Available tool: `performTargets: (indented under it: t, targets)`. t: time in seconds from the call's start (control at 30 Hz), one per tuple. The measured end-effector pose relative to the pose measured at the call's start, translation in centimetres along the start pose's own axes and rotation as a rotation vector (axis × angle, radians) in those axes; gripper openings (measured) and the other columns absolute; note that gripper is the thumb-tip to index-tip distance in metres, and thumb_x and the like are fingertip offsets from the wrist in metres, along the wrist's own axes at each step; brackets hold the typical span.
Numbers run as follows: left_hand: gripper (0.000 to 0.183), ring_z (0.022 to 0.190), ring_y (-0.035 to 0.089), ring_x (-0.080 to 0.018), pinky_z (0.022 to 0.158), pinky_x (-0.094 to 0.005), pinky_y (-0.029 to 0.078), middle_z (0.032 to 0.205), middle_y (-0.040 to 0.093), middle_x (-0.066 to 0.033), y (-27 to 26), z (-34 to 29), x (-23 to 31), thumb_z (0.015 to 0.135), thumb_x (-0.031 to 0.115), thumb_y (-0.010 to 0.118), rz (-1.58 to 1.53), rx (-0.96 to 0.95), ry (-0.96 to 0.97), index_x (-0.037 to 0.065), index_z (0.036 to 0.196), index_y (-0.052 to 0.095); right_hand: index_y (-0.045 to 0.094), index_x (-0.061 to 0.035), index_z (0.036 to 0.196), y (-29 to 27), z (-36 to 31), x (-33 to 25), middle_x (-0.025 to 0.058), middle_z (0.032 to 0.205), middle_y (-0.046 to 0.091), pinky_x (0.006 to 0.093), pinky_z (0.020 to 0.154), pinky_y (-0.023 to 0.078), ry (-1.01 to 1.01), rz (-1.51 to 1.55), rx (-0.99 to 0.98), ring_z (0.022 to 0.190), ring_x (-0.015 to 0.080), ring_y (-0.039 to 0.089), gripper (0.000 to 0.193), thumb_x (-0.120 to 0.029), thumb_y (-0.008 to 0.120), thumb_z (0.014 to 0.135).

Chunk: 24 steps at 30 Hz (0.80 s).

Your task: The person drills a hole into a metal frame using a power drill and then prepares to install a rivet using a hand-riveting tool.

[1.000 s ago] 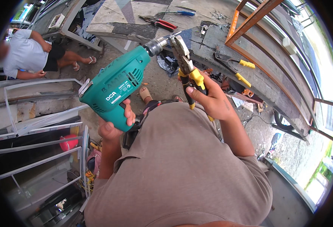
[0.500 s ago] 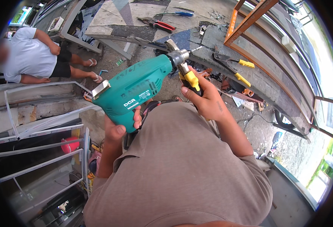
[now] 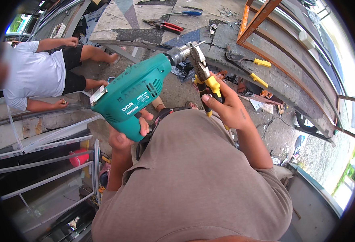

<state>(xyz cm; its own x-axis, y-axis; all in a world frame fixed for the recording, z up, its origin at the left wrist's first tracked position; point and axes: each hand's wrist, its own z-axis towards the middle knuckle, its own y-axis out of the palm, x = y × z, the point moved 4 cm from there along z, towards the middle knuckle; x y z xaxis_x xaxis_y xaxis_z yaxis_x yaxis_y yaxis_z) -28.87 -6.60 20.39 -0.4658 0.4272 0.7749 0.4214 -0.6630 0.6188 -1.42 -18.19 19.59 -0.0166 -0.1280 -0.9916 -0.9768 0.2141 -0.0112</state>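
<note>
A green power drill (image 3: 134,89) is held across the front of my body by my left hand (image 3: 120,139), whose fingers wrap its grip near the trigger. Its metal chuck (image 3: 178,54) points away to the upper right. My right hand (image 3: 230,108) grips pliers (image 3: 201,66) with yellow and black handles, which stand somewhat apart. The plier jaws lie right at the chuck's front end, around or against the thin drill bit (image 3: 203,42); its tip shows past them. How firmly the jaws close there, I cannot tell.
A worn workbench (image 3: 117,20) carries red-handled pliers (image 3: 165,26), a blue screwdriver (image 3: 190,13), yellow-handled cutters (image 3: 248,66) and a rusty metal frame (image 3: 262,20). A person in a white shirt (image 3: 40,62) is at the left, beyond metal frames (image 3: 44,181). Scraps litter the floor.
The plier jaws have moved up to the front of the chuck, and their handles have spread. The drill has shifted slightly left. The person in white has moved nearer the drill and raised a hand.
</note>
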Motion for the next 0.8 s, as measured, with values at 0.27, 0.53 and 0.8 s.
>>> performTargets:
  t: [0.27,0.53,0.8]
  targets:
    - [0.093,0.082,0.067,-0.0280,0.072,-0.0361,0.055,0.124,0.051,-0.0387,-0.4,-0.4,-0.1,0.083,0.036,0.073,0.018,-0.012,0.004,-0.009,0.147,0.023,0.034,-0.0042,0.154,0.1,-0.9,1.0,0.0136,0.139,0.056,0.0321,0.107,0.037,0.008,0.032,-0.015,0.128,0.0180,0.049,0.068,-0.018,0.066,0.095]
    - [0.092,0.081,0.067,-0.0279,0.071,-0.0370,0.056,0.122,0.053,-0.0371,0.0,-0.8,0.3,0.082,0.036,0.074,0.010,0.015,0.029,-0.012,0.144,0.027,0.034,-0.0046,0.154,0.6,-0.8,0.0,0.0139,0.141,0.055,0.0328,0.109,0.036,-0.011,0.053,-0.015,0.130,0.0187,0.048,0.068,-0.019,0.066,0.096]
    - [0.091,0.081,0.067,-0.0275,0.070,-0.0355,0.055,0.121,0.055,-0.0343,0.1,-1.2,0.0,0.081,0.035,0.075,0.036,0.040,0.021,-0.012,0.144,0.028,0.035,-0.0045,0.154,1.0,-0.2,-0.3,0.0134,0.139,0.056,0.0326,0.108,0.037,-0.034,-0.022,-0.016,0.129,0.0178,0.049,0.068,-0.019,0.066,0.096]
